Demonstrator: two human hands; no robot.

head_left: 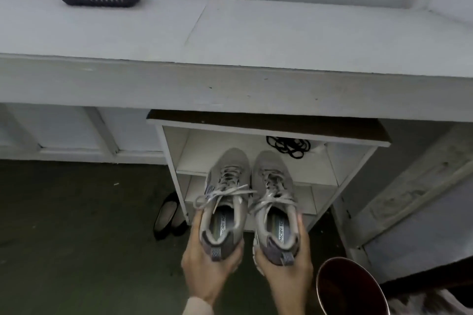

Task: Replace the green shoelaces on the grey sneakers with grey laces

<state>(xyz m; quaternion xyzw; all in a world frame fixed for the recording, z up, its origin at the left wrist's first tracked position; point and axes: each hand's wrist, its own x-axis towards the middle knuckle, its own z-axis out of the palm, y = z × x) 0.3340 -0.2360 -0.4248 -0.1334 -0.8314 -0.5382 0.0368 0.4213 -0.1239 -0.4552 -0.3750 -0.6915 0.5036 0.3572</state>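
Two hands hold a pair of grey sneakers by the heels. The left hand (210, 261) curls round the heel of the left sneaker (227, 181), and the right hand (284, 271) curls round the right sneaker (273, 181). The shoes are side by side, toes pointing away, in front of a small white shelf (353, 166). Their laces (225, 195) look pale and are tied. A pile of black cord (288, 147) lies on the shelf. Black flat shoes (169, 217) sit on the floor to the left.
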